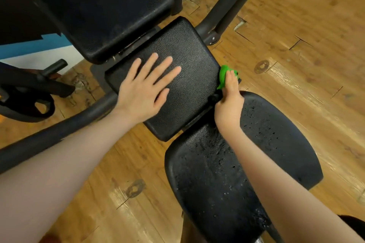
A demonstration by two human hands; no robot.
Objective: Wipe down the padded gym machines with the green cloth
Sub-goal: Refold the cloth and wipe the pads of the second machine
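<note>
A person's left hand [145,87] lies flat with fingers spread on the middle black pad [189,55] of a gym machine, while the right hand [229,102] grips a bunched green cloth [224,74] against that pad's right edge. A worn, pitted seat pad [276,134] sits nearer, a third pad [98,10] farther, over wooden floor [306,35].

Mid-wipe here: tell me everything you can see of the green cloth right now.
The green cloth is bright green, soft-looking and bunched into a wad. The right hand grips it, covering most of it. It sits against the right edge of the middle black pad, over the wooden floor. Its full size and shape are hidden.
</note>
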